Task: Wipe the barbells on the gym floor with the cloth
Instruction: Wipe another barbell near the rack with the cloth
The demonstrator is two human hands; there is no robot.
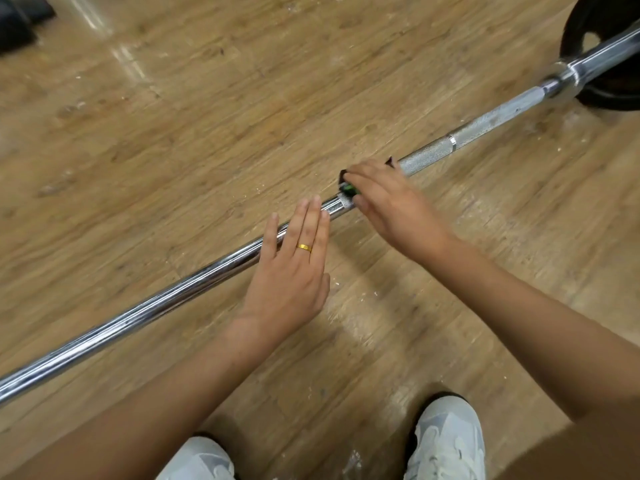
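Head view: right hand (391, 206) grips the dark cloth (347, 189) round the barbell (138, 310), left hand (294, 268) lies straight-fingered across it; if that pressure slackens, the barbell may roll.

Obscured and cropped items
Most of cloth (347, 188) sits under right hand (391, 202) (scraps show); barbell (138, 313) runs off left edge.

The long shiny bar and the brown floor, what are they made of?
The long silver barbell bar looks like polished metal, probably chromed steel: it mirrors light. The brown plank floor shows wood grain and gloss; real wood or printed laminate, I cannot tell.
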